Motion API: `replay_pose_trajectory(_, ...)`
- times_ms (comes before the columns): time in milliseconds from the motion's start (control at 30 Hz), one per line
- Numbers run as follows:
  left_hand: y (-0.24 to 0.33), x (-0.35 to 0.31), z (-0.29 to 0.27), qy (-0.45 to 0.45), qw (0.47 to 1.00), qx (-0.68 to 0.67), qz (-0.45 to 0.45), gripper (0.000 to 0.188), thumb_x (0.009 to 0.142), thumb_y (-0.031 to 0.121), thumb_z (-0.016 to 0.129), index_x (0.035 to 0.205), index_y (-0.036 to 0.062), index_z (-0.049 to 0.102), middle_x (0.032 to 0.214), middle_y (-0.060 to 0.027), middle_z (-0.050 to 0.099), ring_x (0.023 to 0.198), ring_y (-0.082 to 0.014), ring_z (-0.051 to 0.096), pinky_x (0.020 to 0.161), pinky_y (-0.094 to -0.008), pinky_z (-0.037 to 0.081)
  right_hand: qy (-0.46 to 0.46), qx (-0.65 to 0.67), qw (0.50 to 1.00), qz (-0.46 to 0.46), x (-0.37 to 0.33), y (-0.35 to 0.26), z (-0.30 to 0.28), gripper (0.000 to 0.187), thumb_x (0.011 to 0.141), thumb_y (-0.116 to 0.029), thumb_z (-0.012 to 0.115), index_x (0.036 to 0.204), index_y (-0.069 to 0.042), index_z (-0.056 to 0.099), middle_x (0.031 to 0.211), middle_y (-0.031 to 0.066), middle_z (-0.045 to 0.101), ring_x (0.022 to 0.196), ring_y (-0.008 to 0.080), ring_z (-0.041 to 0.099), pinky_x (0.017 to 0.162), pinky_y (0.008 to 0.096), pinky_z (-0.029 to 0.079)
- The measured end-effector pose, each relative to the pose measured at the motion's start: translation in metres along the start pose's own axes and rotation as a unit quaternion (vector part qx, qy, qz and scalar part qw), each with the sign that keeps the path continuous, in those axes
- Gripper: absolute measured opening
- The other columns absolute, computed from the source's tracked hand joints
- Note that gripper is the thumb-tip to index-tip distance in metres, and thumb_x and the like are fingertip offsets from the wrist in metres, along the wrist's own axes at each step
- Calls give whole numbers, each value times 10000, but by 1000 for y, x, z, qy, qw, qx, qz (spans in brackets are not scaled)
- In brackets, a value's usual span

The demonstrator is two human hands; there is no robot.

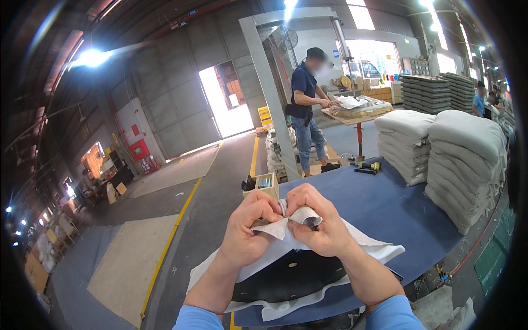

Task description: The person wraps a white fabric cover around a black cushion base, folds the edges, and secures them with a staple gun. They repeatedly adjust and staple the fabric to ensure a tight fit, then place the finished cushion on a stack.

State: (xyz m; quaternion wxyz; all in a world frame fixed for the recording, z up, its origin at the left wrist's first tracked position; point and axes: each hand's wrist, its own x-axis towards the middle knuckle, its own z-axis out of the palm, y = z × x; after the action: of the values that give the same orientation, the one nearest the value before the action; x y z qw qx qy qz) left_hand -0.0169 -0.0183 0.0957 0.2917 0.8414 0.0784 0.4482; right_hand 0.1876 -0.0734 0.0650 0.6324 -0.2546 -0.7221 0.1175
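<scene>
My left hand [254, 224] and my right hand [316, 219] are close together, pinching the gathered edge of a light grey fabric [273, 227] between fingers and thumbs. Part of the fabric curls into a loose roll at my right thumb. Beneath my hands lies a black panel [289, 276] with small round holes. White lining cloth [212, 269] spreads around and under it, and the grey fabric drapes past its right side. My wrists and the bunched cloth hide the panel's far edge.
The blue table [410, 236] carries a wooden box [267, 186] with dark-handled tools, a yellow-and-black power tool [367, 167] and tall stacks of folded beige fabric [467, 159]. A metal post [269, 93] rises beyond it. A co-worker [308, 110] stands at another work table [357, 114].
</scene>
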Motion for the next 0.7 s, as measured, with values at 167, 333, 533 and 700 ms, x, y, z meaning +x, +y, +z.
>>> replay_pose_trajectory(167, -2, 1, -1, -7, 1000, -22, -16, 226, 825, -72, 782, 925, 69, 637, 1108, -47, 586, 1014, -139, 573, 918, -289, 445, 6, -10, 1000, -13, 1, 2, 2, 286, 767, 70, 710, 1018, -48, 642, 1082, 104, 608, 1037, 250, 599, 949, 366, 467)
replay_pose_trajectory(333, -4, 0, -3, -17, 999, -29, -27, 231, 846, -50, 804, 927, 79, 631, 1117, -40, 570, 1031, -127, 561, 939, -286, 435, 7, -10, 1000, -12, 1, 3, 4, 288, 767, 59, 726, 1017, -55, 638, 1070, 103, 622, 1043, 276, 598, 961, 383, 467)
replay_pose_trajectory(533, -4, -3, -6, -11, 998, -49, -36, 242, 855, -49, 823, 919, 85, 631, 1121, -42, 571, 1039, -130, 573, 940, -284, 450, 11, -19, 1000, -9, -1, -1, 8, 286, 764, 45, 769, 1003, -60, 650, 1067, 104, 643, 1049, 303, 610, 954, 393, 481)
replay_pose_trajectory(700, -1, -7, -5, -4, 999, -44, -32, 239, 859, -43, 838, 912, 80, 640, 1144, -52, 586, 1039, -140, 588, 937, -283, 463, 26, -46, 997, -52, -5, 0, 7, 254, 753, 69, 780, 955, -46, 680, 1069, 112, 654, 999, 260, 643, 886, 363, 513)
